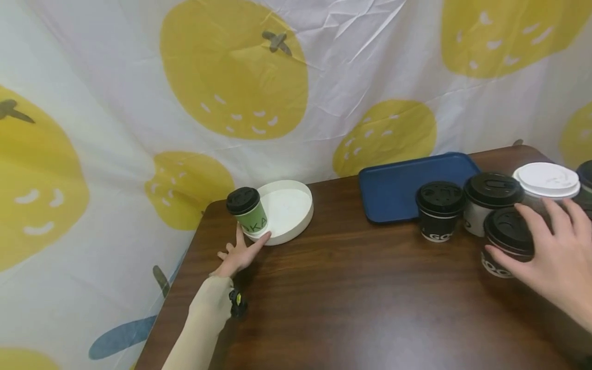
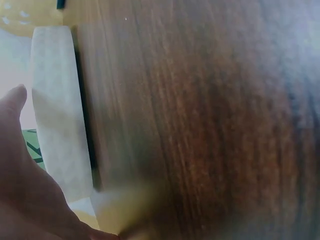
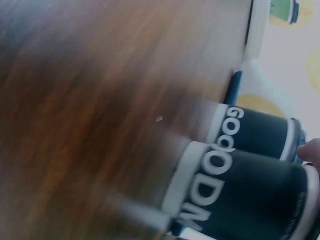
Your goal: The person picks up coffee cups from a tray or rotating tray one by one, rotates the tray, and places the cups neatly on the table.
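In the head view, a green paper cup [image 1: 253, 220] with a black lid stands in a round white tray [image 1: 291, 208]. My left hand [image 1: 237, 256] is at the tray's near left edge, below the cup, with thumb and fingers spread. The left wrist view shows that hand [image 2: 25, 185] beside the tray's side wall [image 2: 60, 110]. To the right, my right hand [image 1: 557, 252] spreads its fingers and thumb about the lid of a black cup [image 1: 507, 236] with white lettering. Its fingers look fairly straight; whether they touch the lid is hard to tell.
Another black cup [image 1: 438, 213], a pale cup with a black lid [image 1: 492, 200] and a white-lidded cup [image 1: 547, 180] stand close around the right hand. A darker cup sits at the far right edge. Behind them lies a blue tray [image 1: 393, 190] on the brown table [image 1: 347, 293], before a fruit-patterned cloth.
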`<action>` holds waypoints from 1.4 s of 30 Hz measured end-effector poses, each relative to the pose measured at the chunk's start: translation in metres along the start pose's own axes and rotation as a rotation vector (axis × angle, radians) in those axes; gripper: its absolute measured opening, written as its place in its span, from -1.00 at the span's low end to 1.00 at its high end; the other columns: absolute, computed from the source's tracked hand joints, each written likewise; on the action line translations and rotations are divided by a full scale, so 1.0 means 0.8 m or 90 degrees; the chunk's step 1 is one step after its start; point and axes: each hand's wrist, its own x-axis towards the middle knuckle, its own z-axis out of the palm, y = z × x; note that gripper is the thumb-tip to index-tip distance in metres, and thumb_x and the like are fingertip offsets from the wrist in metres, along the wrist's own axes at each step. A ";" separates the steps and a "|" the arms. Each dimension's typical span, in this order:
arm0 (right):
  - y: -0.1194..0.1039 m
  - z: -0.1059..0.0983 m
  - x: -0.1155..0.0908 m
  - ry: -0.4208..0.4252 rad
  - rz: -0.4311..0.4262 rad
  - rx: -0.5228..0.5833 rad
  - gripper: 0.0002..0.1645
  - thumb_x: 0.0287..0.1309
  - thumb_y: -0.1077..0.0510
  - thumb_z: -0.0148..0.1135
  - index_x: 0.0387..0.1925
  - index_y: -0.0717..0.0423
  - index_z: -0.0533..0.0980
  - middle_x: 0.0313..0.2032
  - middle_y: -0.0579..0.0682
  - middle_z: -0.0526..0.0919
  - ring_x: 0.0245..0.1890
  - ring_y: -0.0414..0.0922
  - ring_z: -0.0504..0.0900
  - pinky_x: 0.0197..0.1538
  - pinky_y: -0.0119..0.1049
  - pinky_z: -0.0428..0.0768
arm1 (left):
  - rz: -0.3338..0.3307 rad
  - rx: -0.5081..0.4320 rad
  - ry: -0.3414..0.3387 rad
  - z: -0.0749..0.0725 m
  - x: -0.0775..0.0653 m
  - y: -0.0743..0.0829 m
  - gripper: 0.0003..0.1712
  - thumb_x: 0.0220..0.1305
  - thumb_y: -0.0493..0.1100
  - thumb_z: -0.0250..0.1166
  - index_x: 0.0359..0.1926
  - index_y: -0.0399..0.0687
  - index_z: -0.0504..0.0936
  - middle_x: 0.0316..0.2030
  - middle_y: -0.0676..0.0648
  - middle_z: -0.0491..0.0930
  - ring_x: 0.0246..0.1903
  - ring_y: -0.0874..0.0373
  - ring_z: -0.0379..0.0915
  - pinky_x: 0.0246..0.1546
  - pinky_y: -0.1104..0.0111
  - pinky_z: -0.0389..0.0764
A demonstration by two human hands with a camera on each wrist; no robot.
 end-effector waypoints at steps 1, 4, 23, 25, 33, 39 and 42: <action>-0.003 -0.001 0.001 0.008 -0.011 0.010 0.40 0.03 -0.86 -0.34 0.11 0.35 0.49 0.16 0.63 0.45 0.34 0.58 0.27 0.45 0.42 0.17 | -0.003 -0.003 0.001 -0.001 -0.004 0.001 0.44 0.07 0.82 -0.07 0.57 0.37 -0.73 0.58 -0.57 -0.51 0.48 -0.73 -0.70 0.26 -0.68 -0.45; -0.021 -0.005 0.007 0.029 -0.036 0.032 0.35 0.06 -0.82 -0.24 0.14 0.35 0.50 0.22 0.61 0.44 0.37 0.58 0.26 0.50 0.39 0.13 | -0.001 -0.005 0.004 -0.005 -0.016 0.005 0.41 0.06 0.84 -0.10 0.59 0.40 -0.69 0.58 -0.59 -0.46 0.48 -0.73 -0.67 0.20 -0.72 -0.43; -0.198 0.105 0.053 -0.083 -0.214 0.211 -0.17 0.27 -0.42 0.12 0.18 0.20 0.56 0.15 0.33 0.61 0.30 0.43 0.41 0.32 0.54 0.18 | -0.001 0.055 -0.017 0.003 -0.045 0.014 0.45 0.02 0.86 -0.11 0.68 0.21 -0.41 0.62 -0.47 -0.18 0.56 -0.64 -0.43 0.16 -0.76 -0.37; -0.217 0.129 0.062 -0.152 -0.215 0.231 -0.22 0.19 -0.29 0.30 0.20 0.22 0.55 0.15 0.31 0.62 0.30 0.41 0.44 0.33 0.49 0.26 | 0.009 0.054 -0.018 0.003 -0.053 0.019 0.41 0.10 0.80 -0.08 0.68 0.15 -0.38 0.62 -0.47 -0.13 0.56 -0.63 -0.38 0.18 -0.75 -0.34; -0.297 0.208 0.111 -0.393 -0.189 0.287 -0.08 0.11 -0.14 0.47 0.36 0.30 0.41 0.26 0.35 0.54 0.29 0.31 0.51 0.28 0.27 0.52 | 0.034 0.060 -0.021 0.016 -0.082 0.041 0.28 0.30 0.59 0.02 0.68 -0.04 -0.29 0.59 -0.45 0.03 0.56 -0.60 -0.19 0.25 -0.71 -0.24; -0.349 0.243 0.131 -0.404 -0.229 0.306 0.06 0.06 -0.22 0.49 0.44 0.27 0.34 0.32 0.38 0.48 0.33 0.34 0.48 0.32 0.25 0.53 | 0.035 0.059 0.002 0.016 -0.087 0.041 0.40 0.23 0.61 0.11 0.66 -0.17 -0.32 0.58 -0.43 0.08 0.56 -0.54 -0.10 0.28 -0.68 -0.14; -0.366 0.256 0.136 -0.421 -0.240 0.300 0.10 0.08 -0.26 0.46 0.49 0.20 0.28 0.38 0.37 0.41 0.37 0.34 0.44 0.32 0.24 0.54 | 0.041 0.049 -0.004 0.008 -0.076 0.037 0.43 0.25 0.57 0.14 0.65 -0.26 -0.37 0.61 -0.45 -0.04 0.58 -0.55 -0.18 0.36 -0.61 -0.10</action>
